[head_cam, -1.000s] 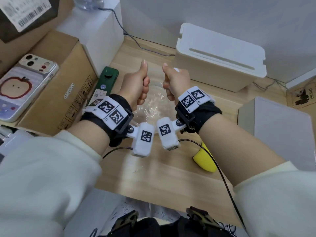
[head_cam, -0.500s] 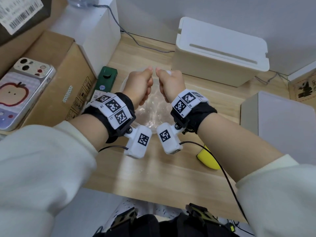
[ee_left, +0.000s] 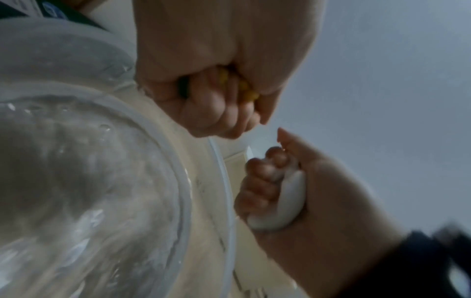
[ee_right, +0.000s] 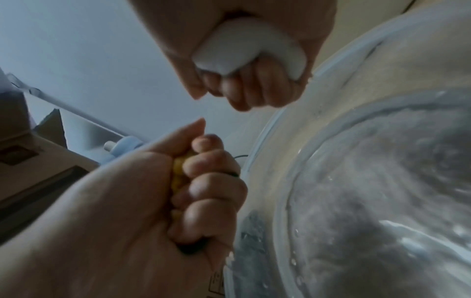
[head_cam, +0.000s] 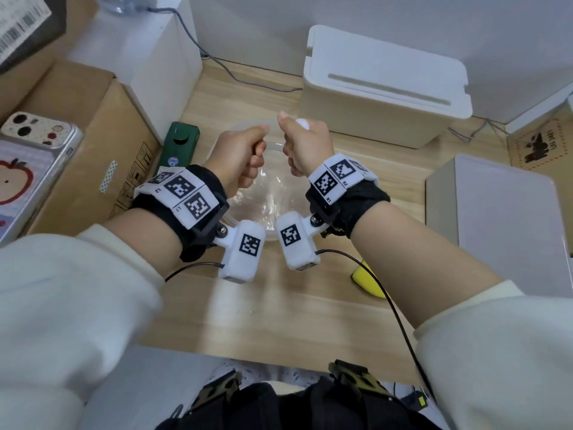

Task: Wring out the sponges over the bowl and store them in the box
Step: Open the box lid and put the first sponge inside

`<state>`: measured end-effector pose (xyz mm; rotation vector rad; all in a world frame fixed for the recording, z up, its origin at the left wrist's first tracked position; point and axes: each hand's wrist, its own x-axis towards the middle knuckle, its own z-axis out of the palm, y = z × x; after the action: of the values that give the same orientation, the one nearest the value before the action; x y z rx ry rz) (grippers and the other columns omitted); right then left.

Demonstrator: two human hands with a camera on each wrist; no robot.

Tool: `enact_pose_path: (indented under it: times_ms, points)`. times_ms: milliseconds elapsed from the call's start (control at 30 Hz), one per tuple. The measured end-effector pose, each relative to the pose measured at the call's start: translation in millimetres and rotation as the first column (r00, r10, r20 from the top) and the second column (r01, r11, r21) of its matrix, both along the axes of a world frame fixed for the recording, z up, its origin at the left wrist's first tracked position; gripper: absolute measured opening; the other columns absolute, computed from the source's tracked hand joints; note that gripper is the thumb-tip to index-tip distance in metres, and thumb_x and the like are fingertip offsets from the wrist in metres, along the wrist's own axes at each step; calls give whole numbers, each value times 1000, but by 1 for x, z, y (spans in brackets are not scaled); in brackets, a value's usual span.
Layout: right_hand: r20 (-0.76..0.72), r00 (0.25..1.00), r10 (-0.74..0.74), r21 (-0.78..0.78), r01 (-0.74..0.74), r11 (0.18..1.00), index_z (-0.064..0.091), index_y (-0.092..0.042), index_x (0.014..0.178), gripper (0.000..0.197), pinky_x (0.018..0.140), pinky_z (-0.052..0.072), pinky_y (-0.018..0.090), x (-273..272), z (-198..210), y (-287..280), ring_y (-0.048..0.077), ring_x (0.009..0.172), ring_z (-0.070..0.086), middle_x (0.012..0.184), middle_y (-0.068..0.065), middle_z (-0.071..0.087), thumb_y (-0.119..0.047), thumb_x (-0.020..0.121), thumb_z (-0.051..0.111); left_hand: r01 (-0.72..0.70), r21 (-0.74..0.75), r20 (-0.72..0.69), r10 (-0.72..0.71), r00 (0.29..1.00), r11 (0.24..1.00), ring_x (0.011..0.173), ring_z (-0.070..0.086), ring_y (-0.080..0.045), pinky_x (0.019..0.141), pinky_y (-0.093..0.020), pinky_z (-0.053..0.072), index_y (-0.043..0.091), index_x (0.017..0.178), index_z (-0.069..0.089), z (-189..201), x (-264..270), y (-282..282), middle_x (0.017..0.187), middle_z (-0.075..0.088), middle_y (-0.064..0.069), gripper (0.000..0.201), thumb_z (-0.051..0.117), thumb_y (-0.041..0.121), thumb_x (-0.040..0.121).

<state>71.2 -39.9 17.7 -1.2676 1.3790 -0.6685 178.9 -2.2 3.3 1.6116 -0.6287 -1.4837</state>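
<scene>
Both fists hover side by side over a clear bowl (head_cam: 265, 200) holding water. My left hand (head_cam: 238, 153) squeezes a yellow sponge (ee_left: 248, 91), which shows only as yellow slivers between the curled fingers (ee_right: 178, 177). My right hand (head_cam: 307, 145) squeezes a white sponge (head_cam: 302, 123) that bulges out of the fist (ee_right: 242, 50) (ee_left: 288, 199). The thumbs lean toward each other, almost touching. The bowl (ee_left: 102, 181) (ee_right: 382, 181) lies right below the fists. A white box with a slotted lid (head_cam: 384, 88) stands shut behind the bowl.
Another yellow sponge (head_cam: 367, 282) lies on the wooden table under my right forearm. A pale box (head_cam: 496, 225) stands at the right, a cardboard box (head_cam: 93, 144) with a phone (head_cam: 28, 169) on it at the left, and a green item (head_cam: 181, 144) beside the bowl.
A second ago both thumbs stood upright. They have folded down toward each other while both fists keep squeezing over the bowl.
</scene>
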Motion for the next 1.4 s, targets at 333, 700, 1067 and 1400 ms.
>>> enact_pose_path:
  times_ms: [333,700,1067,1400]
  points:
    - [241,968,-66,15,64,998,27,-40,106,62,51,49,23,-38,21,10,30,101,51,131,15,37,-10,60,56,-171,-106,-433,109,895,980,73,68,-14,56,-21,53,5,99,53,25,-12,19,98,57,-12,13,49,12,89]
    - [82,982,-171,8,171,985,49,-14,81,11,68,41,30,-146,17,39,18,79,53,85,5,54,-21,88,53,141,-72,-510,-158,846,987,94,64,-20,91,-49,46,27,103,61,13,-127,29,101,69,2,39,33,51,92]
    - [-243,949,-202,-15,205,979,60,-17,91,34,101,40,41,-267,-13,62,29,113,50,112,15,54,-47,77,52,215,-14,-483,-195,853,976,74,71,-18,65,-33,59,11,95,62,-12,-257,15,84,73,-5,25,49,32,92]
    - [-728,685,-23,-39,-8,999,37,-25,134,71,104,29,47,-325,-18,71,29,132,32,143,5,37,-59,75,56,168,106,-543,-85,835,980,86,65,-24,70,-40,57,15,99,60,-31,-293,-1,79,75,-6,30,43,40,93]
